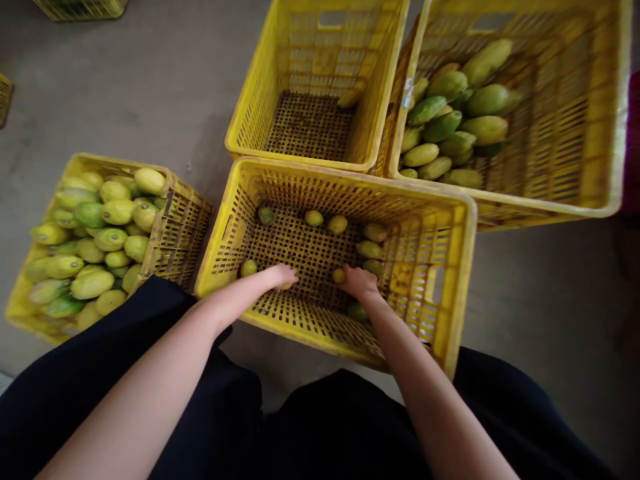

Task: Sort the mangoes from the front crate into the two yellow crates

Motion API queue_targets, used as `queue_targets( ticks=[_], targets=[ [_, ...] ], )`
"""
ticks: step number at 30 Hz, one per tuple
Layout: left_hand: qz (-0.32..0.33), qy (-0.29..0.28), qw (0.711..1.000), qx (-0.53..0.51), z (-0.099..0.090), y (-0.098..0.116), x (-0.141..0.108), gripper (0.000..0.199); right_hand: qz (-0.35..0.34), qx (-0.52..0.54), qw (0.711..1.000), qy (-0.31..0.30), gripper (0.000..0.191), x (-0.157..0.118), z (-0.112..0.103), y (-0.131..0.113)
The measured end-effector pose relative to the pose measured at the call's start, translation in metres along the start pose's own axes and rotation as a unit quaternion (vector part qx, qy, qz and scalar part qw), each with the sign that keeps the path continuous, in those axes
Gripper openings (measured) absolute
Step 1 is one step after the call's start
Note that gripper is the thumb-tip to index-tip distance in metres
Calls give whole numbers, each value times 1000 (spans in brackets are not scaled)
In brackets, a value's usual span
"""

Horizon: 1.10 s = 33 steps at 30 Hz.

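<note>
Both hands reach down into a yellow plastic crate (pixel 350 175) that stands in front of me. My left hand (pixel 284 275) is closed on a yellow-green fruit (pixel 286 287), low near the crate's floor. Another fruit (pixel 249 268) lies to its left. My right hand (pixel 359 281) grips a small-looking yellow fruit (pixel 339 275), its fingers wrapped round the right side. Along the right end of the crate floor lie several green-yellow fruits (pixel 370 250). Toward the far side are a green fruit (pixel 267 215) and two yellowish ones (pixel 314 218).
A crate heaped with yellow-green fruit (pixel 93 283) stands at the left. Behind the middle crate is another crate (pixel 305 160) with a fruit (pixel 350 97) in it. A larger crate (pixel 550 207) at the back right holds several long green fruits (pixel 487 130).
</note>
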<state>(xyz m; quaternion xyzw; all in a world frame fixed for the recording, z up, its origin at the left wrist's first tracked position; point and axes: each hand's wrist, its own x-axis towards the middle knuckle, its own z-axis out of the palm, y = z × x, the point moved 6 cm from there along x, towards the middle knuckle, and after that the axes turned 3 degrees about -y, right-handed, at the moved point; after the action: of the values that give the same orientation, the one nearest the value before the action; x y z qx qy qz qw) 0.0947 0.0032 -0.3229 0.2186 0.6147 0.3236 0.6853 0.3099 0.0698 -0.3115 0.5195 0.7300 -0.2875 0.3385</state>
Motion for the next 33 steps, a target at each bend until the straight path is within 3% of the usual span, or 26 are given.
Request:
queue_targets(
  ticks=[3,5,7,10,12,14,16,17,20,22,25,29,31,33],
  targets=[
    [-39,-10,986,162,-21,31,-3,26,-1,85,996,13,53,-9,-14,-4],
    [-37,16,981,191,-35,63,-11,37,-11,178,983,40,49,-22,-31,-7],
    [-24,34,985,169,-44,100,-27,40,-26,270,959,81,45,-39,-56,-12],
    [24,2,999,23,-41,161,-66,25,-57,359,919,150,47,-78,-107,-23],
    [80,-43,989,-119,-32,203,-103,27,-103,450,869,179,47,-113,-144,-31],
    [152,-75,956,-239,-23,240,-146,35,-179,561,788,179,45,-155,-174,-41],
    [215,-89,913,-334,-15,266,-190,40,-266,632,708,168,47,-201,-193,-49],
    [234,-92,894,-371,-10,273,-209,40,-303,639,686,173,49,-223,-198,-53],
    [245,-101,850,-455,7,277,-250,35,-366,643,640,207,57,-275,-192,-61],
    [240,-114,831,-489,19,270,-264,28,-377,654,616,224,61,-292,-179,-67],
    [243,-118,824,-499,34,252,-268,20,-377,671,591,243,57,-297,-167,-77],
    [266,-97,829,-481,47,230,-260,14,-391,693,555,241,46,-291,-167,-85],
    [268,-107,844,-453,56,224,-258,17,-387,695,552,248,45,-287,-167,-86],
    [266,-122,860,-417,66,222,-258,23,-384,656,589,276,47,-288,-164,-90]
  ],
)
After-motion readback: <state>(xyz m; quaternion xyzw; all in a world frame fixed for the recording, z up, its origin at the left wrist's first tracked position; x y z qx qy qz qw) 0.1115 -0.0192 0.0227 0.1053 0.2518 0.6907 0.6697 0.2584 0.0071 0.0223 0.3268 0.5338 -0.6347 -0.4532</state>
